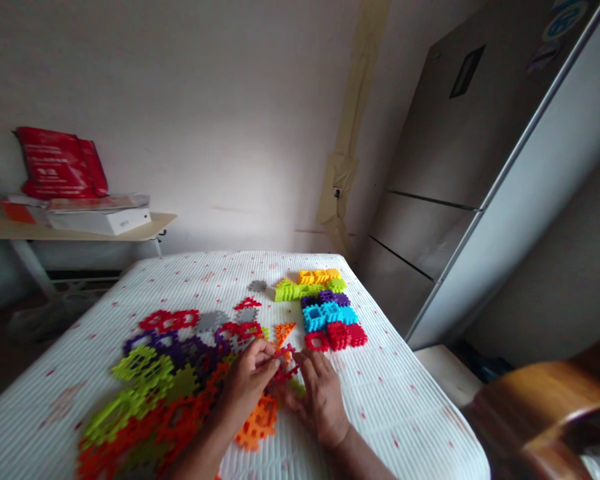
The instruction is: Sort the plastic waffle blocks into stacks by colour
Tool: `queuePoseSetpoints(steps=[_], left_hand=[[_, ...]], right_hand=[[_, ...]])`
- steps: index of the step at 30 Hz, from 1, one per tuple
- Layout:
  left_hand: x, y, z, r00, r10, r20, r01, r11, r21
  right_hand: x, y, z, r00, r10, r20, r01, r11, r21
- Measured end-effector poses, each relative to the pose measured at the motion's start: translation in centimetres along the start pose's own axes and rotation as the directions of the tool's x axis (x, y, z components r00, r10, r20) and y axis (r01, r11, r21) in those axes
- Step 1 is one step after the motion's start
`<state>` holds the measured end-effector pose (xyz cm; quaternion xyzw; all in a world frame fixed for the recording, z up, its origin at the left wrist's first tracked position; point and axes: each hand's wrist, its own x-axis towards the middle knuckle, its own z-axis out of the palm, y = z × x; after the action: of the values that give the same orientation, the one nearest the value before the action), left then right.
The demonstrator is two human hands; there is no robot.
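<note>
Between my hands is a red notched interlocking tile (291,368), partly covered by fingers. My left hand (253,373) is closed, pinching the tile's left side between thumb and fingers. At the tile's right edge, my right hand (321,393) curls its fingers against it; the thumb is blurred. Just beyond lies an orange triangular tile (285,333). An orange tile (257,421) rests beside my left wrist, and a bit of lime green shows under my right hand. To the left spreads a loose pile with lime green tiles (143,363) and purple tiles (193,350).
Sorted stacks stand at the right: yellow tiles (320,276), lime tiles (287,291), purple, blue tiles (329,315) and red tiles (347,335). The white table cover (405,413) is ribbed. A fridge (430,167) stands right; a side table (163,223) holds boxes and a red bag.
</note>
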<state>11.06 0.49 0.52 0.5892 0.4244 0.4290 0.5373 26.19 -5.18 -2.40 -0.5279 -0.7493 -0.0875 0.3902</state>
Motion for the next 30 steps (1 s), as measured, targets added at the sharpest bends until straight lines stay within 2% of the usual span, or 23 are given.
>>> queuePoseSetpoints(steps=[5,10,18,30], left_hand=[[0.3,-1.0,0.2,1.000,-0.006,-0.007,0.006,0.999,-0.054],[0.4,-1.3,0.2,0.999,-0.027,-0.026,0.023,0.992,-0.127],[0.2,-1.1,0.1,0.997,-0.056,-0.061,0.047,0.989,-0.141],[0.5,-1.3,0.0,0.996,-0.052,-0.070,0.042,0.989,-0.141]], right_hand=[[-0.2,0.6,0.3,0.999,0.038,-0.036,-0.040,0.997,-0.068],[0.3,2.6,0.0,0.974,0.184,-0.136,-0.210,0.953,-0.220],[0.5,3.1,0.0,0.947,0.314,-0.072,-0.316,0.856,-0.409],[0.7,3.2,0.0,0.956,0.275,-0.102,-0.294,0.885,-0.362]])
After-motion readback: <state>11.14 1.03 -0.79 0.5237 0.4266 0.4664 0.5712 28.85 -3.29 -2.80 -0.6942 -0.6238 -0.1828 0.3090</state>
